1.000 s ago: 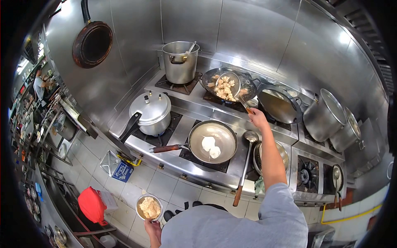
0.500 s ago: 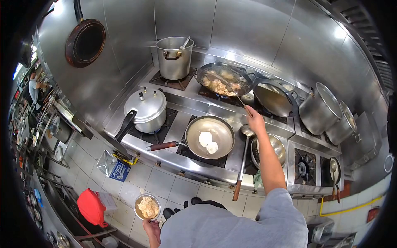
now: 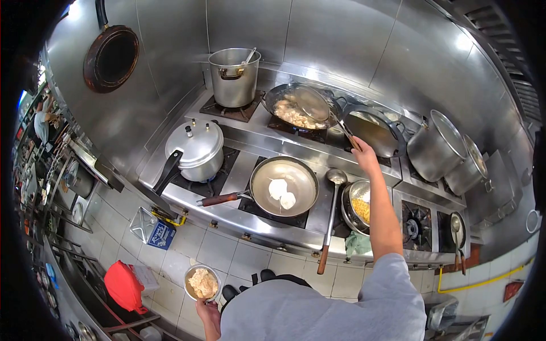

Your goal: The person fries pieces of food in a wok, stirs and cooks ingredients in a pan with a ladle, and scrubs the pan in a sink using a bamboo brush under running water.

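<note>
Right hand: grip wrapped round the handle of a skimmer, its round head tilted over the back wok; can't tell whether it touches the liquid. Left hand: grip pinching the edge of a metal bowl, held low beside the body above the floor; part of the fingers hidden under it

Progress, judged from how things lie: one lot of food pieces already in the wok, looks partway cooked; a mound of mix not yet out of the bowl, so a fair share seems left

Looks: wok pieces lumpy, pale tan to light golden, bunched toward the wok's near left side, fine detail blurred. Mix in the bowl beige-pink, wet, sticky-looking, heaped. Front pan on the stove holds two white lumps; yellow bits sit in a vessel to its right, past a ladle
</note>
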`<state>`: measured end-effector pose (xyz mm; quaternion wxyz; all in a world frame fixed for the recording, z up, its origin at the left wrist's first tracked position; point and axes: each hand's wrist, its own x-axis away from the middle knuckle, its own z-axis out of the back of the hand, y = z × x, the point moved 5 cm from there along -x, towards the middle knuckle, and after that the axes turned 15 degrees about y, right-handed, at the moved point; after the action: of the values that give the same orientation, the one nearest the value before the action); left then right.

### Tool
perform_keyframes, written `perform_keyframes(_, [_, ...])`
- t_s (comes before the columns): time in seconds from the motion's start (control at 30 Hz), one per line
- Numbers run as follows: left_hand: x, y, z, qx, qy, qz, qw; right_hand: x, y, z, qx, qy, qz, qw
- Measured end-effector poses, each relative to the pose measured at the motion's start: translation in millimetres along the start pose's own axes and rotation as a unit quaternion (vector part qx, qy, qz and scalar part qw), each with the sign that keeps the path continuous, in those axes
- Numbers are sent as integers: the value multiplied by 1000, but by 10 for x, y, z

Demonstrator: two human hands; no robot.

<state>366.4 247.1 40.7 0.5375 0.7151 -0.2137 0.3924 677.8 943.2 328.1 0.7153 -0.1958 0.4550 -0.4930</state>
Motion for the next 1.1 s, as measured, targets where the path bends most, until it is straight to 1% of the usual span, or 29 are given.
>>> perform_keyframes(0.03, [-13,-17,8,-3,-10,0,1000,-15,-47,17,0,-1,0,1000])
perform_keyframes(0.07, [-4,-28,6,-6,-20,0,1000,-34,-100,25,27,-13,-4,1000])
perform_keyframes(0.1, [1,-43,12,-6,-19,0,1000,-57,-125,16,55,-24,-7,998])
perform_keyframes(0.13, [6,-59,13,5,-13,2,1000,-96,-111,-21,55,-25,-7,998])
perform_keyframes(0.2, [29,-59,5,16,-8,2,1000,-173,-84,-68,121,2,-3,993])
perform_keyframes(0.23, [46,-57,5,7,-10,3,1000,-197,-75,-96,121,2,-2,993])
perform_keyframes(0.3, [79,-69,26,0,-9,6,1000,-184,-147,-140,173,18,-11,985])
perform_keyframes(0.33, [87,-65,40,0,-5,7,1000,-163,-187,-147,173,16,-9,985])
perform_keyframes(0.4, [117,-58,65,4,1,7,1000,-105,-321,-122,196,15,-44,980])
perform_keyframes(0.5, [118,-31,113,2,-4,-10,1000,-183,-139,-151,185,22,-45,982])
perform_keyframes(0.53, [52,-51,166,0,-2,-1,1000,-235,-10,-179,189,60,29,980])
perform_keyframes(0.57, [18,-65,200,-1,-1,9,1000,-304,136,-182,188,60,28,980])
perform_keyframes(0.63, [92,-20,190,-1,1,-1,1000,-417,297,-238,130,16,8,991])
perform_keyframes(0.67, [133,4,181,-1,2,-11,1000,-384,193,-211,69,-12,-27,997])
perform_keyframes(0.7, [154,14,173,0,4,-11,1000,-379,79,-141,69,-14,-27,997])
perform_keyframes(0.77, [169,48,144,0,2,-22,1000,-336,-7,-114,53,-97,-119,987])
perform_keyframes(0.8, [165,55,128,0,1,-23,1000,-341,-40,-113,53,-96,-119,987])
perform_keyframes(0.87, [138,62,93,-3,6,-22,1000,-345,-66,-164,26,-107,-184,977])
perform_keyframes(0.9, [127,68,73,-3,5,-22,1000,-364,-93,-207,25,-106,-184,977])
perform_keyframes(1.0, [113,30,43,2,-2,-21,1000,-351,-92,-372,42,-144,-267,952])
perform_keyframes(1.1, [126,31,3,-5,-7,-23,1000,-332,-119,-646,31,-171,-299,938])
